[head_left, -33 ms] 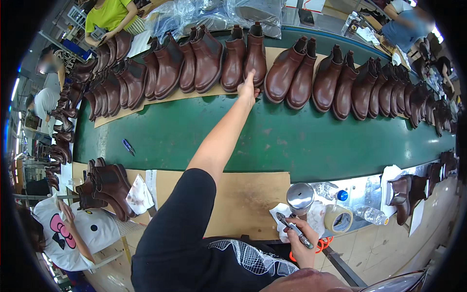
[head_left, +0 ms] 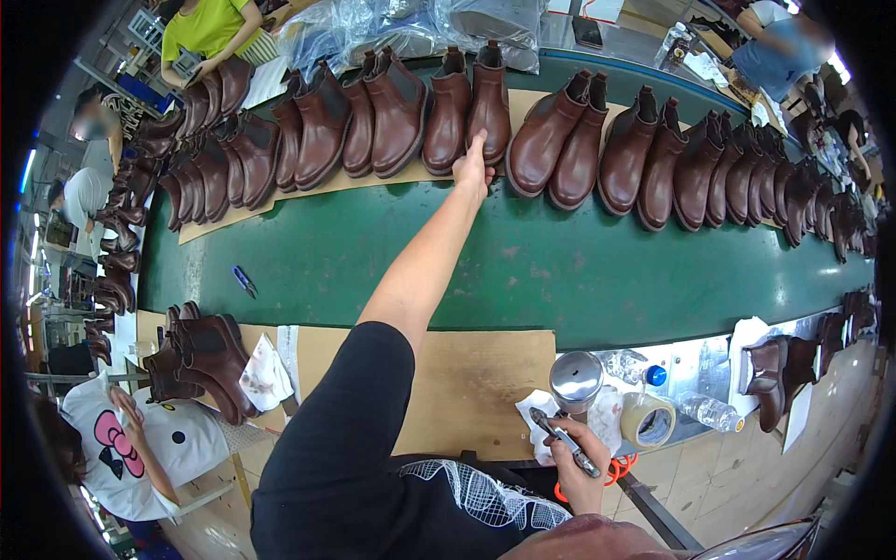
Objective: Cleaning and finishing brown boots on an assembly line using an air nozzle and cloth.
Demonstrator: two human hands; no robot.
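A: Where do we have the boot (head_left: 489,98)?
B: Upright at the far side of the green desk (head_left: 560,271), near the middle of a long row, with its toe toward us. Our left hand (head_left: 473,170) touches that toe from below, arm stretched out. One digit points up along the leather and the others bunch underneath; we cannot tell whether they close on it.
A: And around it?
B: Its neighbour, another brown boot (head_left: 446,117), stands just to the left. More brown boots (head_left: 621,163) curve away to both sides, many over a cardboard strip (head_left: 210,229).
A: Our right hand (head_left: 583,464)?
B: Close to our body, fingers curled and pinching a pen-shaped tool (head_left: 571,446), its dark tip over a white cloth (head_left: 527,403). Just beyond we see a round metal tin (head_left: 576,375), with a tape roll (head_left: 648,420) and two clear bottles (head_left: 707,411) to its right.
A: Farther left?
B: A cardboard sheet (head_left: 476,383) lies before us, blue snips (head_left: 244,280) rest on the green, and a co-worker in white (head_left: 154,443) sits beyond some darker boots (head_left: 210,359).
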